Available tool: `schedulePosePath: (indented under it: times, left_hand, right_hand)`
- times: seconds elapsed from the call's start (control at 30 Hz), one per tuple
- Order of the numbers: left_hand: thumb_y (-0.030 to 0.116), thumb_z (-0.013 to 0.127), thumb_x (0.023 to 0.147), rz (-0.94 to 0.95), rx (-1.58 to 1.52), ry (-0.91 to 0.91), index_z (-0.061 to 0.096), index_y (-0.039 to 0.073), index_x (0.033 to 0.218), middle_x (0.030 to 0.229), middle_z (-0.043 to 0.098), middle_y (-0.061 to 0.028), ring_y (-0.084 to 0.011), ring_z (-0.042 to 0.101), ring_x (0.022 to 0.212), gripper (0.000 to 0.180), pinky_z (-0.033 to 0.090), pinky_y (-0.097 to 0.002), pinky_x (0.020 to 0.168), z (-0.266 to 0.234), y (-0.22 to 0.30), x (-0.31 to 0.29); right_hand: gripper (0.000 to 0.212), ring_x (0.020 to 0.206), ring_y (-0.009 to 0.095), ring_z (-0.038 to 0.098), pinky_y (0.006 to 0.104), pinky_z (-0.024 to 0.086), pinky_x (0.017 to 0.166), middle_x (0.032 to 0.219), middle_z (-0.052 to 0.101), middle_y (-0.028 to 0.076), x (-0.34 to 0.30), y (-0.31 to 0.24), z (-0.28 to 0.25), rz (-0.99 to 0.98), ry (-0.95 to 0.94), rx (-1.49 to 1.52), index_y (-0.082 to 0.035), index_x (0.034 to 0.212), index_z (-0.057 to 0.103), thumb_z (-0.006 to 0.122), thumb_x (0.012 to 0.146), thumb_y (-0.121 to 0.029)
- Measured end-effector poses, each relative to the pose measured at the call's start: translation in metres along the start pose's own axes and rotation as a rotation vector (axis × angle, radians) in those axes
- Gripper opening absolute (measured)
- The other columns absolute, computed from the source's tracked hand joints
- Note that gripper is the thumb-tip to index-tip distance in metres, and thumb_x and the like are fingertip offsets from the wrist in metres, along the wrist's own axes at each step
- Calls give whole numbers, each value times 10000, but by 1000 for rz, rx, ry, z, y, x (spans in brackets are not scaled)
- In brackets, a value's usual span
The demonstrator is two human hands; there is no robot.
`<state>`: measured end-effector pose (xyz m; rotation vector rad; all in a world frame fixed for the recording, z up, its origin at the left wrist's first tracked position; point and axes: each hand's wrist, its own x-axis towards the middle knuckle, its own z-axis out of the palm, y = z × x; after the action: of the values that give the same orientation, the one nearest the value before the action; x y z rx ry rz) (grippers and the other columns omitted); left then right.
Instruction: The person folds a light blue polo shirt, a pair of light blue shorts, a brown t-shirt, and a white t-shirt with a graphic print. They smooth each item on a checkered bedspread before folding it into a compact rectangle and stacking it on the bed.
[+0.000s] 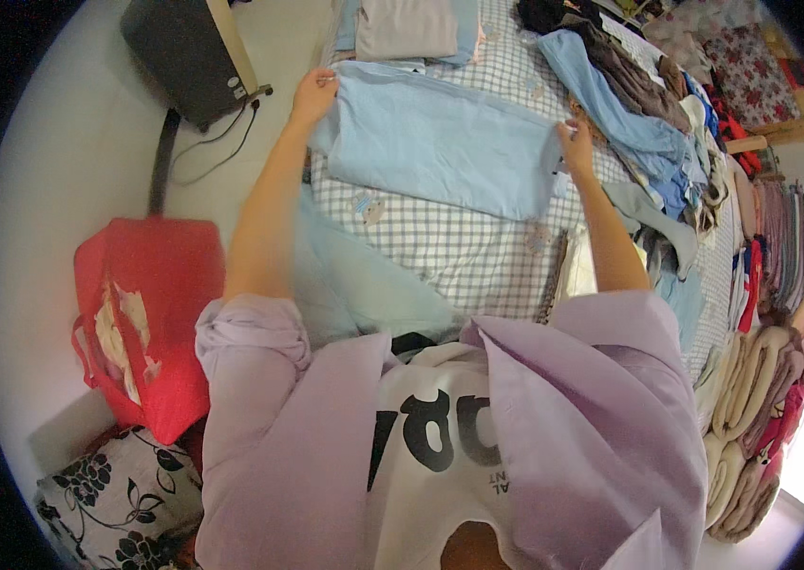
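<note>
Left hand (315, 95): fingers closed, pinching the far left corner of a pale blue cloth (440, 138). Right hand (576, 147): fingers closed on the right end of the same cloth. Cloth stretched flat between both, over the bed (402, 233), beside its left edge; full contact with the sheet cannot be confirmed. Beyond, near the left edge, folded clothes (406, 28); toward the right edge, a clothes heap (630, 85).
</note>
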<state>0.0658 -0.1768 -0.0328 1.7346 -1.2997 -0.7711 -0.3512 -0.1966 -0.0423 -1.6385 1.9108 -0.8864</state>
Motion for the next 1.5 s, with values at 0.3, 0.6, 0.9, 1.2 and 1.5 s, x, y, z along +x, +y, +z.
schedulePosePath:
  times: [0.3,0.6,0.9,1.2,1.5]
  left_hand:
    - [351,551,676,-274,178,155,552,-1,810,784,576,-143,-257,553,748,377,418,-313,673,37,-35,-75]
    - [285,523,701,-311,248,258,535,7,861,815,565,-151,-285,539,755,321,412,-343,667,44,-71,-96]
    - [330,525,687,-293,493,119,505,17,896,828,548,-166,-319,520,795,377,407,-382,683,33,-63,-121]
    - [391,548,669,-49,525,333,472,23,950,954,489,-163,-326,457,881,470,381,-394,705,49,-41,-104]
    - [365,483,727,-156,244,336,494,51,896,778,556,-154,-323,522,728,356,397,-403,632,61,-46,-52]
  right_hand:
    - [474,723,327,487,370,390,665,811,509,230,-80,44,35,-149,391,-315,103,896,451,573,679,-301]
    - [289,520,114,376,261,323,475,564,433,33,-137,19,27,310,46,386,18,744,493,498,767,-270]
    - [321,632,249,434,342,355,574,651,447,112,-139,51,20,289,-163,-96,7,704,457,536,696,-304]
    - [443,923,311,429,377,344,770,1012,439,183,-82,-6,43,-307,216,-391,31,959,439,553,652,-267]
    - [381,873,266,435,433,259,835,877,477,123,-38,-21,99,-544,64,-538,-38,912,475,574,666,-312]
